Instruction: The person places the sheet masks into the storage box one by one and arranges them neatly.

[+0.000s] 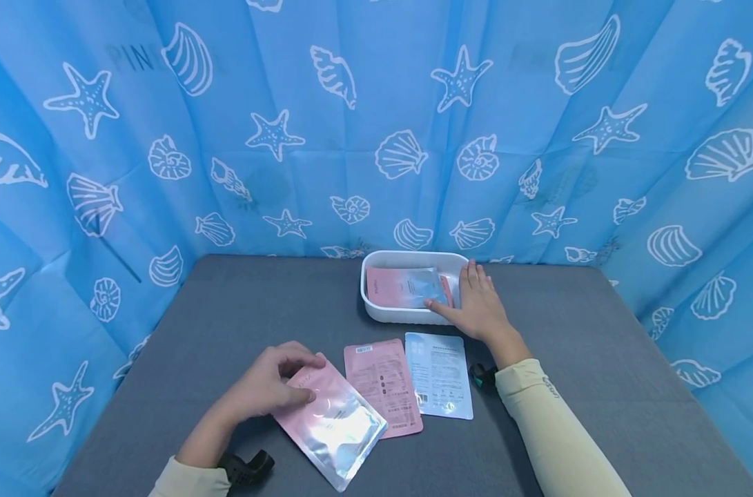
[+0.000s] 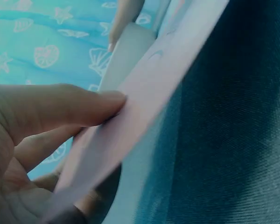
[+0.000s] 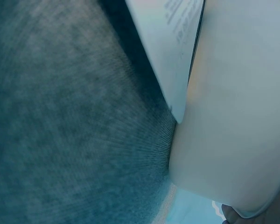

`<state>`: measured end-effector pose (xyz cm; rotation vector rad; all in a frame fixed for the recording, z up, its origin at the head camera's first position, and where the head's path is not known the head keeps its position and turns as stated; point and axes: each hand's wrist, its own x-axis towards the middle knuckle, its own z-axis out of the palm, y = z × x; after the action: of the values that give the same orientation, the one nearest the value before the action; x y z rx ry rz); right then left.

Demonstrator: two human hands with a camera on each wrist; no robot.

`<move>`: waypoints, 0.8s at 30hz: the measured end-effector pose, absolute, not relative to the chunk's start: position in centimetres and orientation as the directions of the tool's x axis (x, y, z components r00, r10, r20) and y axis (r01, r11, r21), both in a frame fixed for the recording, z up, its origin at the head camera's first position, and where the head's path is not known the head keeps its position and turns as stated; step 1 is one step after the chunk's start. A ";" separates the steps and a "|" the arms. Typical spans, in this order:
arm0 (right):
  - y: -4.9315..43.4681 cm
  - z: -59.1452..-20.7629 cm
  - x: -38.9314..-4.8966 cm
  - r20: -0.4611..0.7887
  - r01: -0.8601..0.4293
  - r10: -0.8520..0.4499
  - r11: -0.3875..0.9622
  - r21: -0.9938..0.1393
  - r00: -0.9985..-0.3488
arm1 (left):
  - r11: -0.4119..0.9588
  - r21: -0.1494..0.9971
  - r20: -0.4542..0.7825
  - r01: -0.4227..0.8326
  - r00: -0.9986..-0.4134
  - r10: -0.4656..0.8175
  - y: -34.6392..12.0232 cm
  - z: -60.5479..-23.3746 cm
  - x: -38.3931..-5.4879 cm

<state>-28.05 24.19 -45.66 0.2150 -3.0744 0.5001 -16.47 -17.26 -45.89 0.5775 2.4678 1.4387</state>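
Note:
My left hand [image 1: 273, 383] pinches the upper part of a shiny pink-and-silver sachet [image 1: 335, 428] between thumb and fingers; the left wrist view shows the thumb flat on the pink sachet [image 2: 144, 84]. This sachet slants over the edge of a pink sachet [image 1: 385, 390] lying print side up. Beside that lies a pale blue sachet [image 1: 439, 376], also printed. My right hand [image 1: 482, 307] holds the right end of a white bin [image 1: 407, 317], its thumb over the front rim and its fingers at the far corner. More pink-and-blue sachets [image 1: 403, 286] lie inside the bin.
A grey cloth covers the table [image 1: 252, 304]. Behind it and along both sides hangs a blue curtain [image 1: 345, 172] with white shells and starfish. The bin stands near the table's back edge. In the right wrist view, a sachet's corner [image 3: 170, 70] lies close by the bin wall [image 3: 228, 116].

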 end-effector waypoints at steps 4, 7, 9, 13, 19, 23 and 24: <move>24.2 -45.6 -28.0 0.040 -0.136 -0.130 0.940 -0.313 -0.991 | 0.440 0.868 0.050 0.229 -0.922 0.383 -17.3 -45.8 -16.7; 24.2 -45.6 -28.1 0.042 -0.138 -0.132 0.940 -0.312 -0.990 | 0.425 0.870 0.097 0.249 -0.933 0.347 -17.5 -45.6 -16.9; 24.3 -45.6 -28.1 0.043 -0.139 -0.132 0.940 -0.313 -0.990 | 0.405 0.874 0.134 0.271 -0.933 0.334 -17.7 -45.4 -17.0; 24.3 -45.7 -28.2 0.043 -0.137 -0.130 0.939 -0.315 -0.991 | 0.365 0.877 0.201 0.313 -0.928 0.314 -17.9 -45.1 -17.2; 24.5 -45.9 -28.3 0.028 -0.130 -0.128 0.940 -0.316 -0.991 | 0.340 0.879 0.240 0.333 -0.927 0.288 -17.9 -44.3 -17.3; 24.5 -46.1 -28.4 0.030 -0.131 -0.128 0.938 -0.320 -0.991 | 0.333 0.879 0.255 0.342 -0.926 0.278 -17.7 -43.7 -17.5; 24.5 -46.1 -28.4 0.033 -0.132 -0.128 0.938 -0.320 -0.991 | 0.334 0.880 0.254 0.339 -0.928 0.273 -17.6 -43.5 -17.6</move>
<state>-28.38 24.48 -46.08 0.2065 -3.0811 0.5104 -17.59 -17.57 -43.47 0.6004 2.6146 1.7486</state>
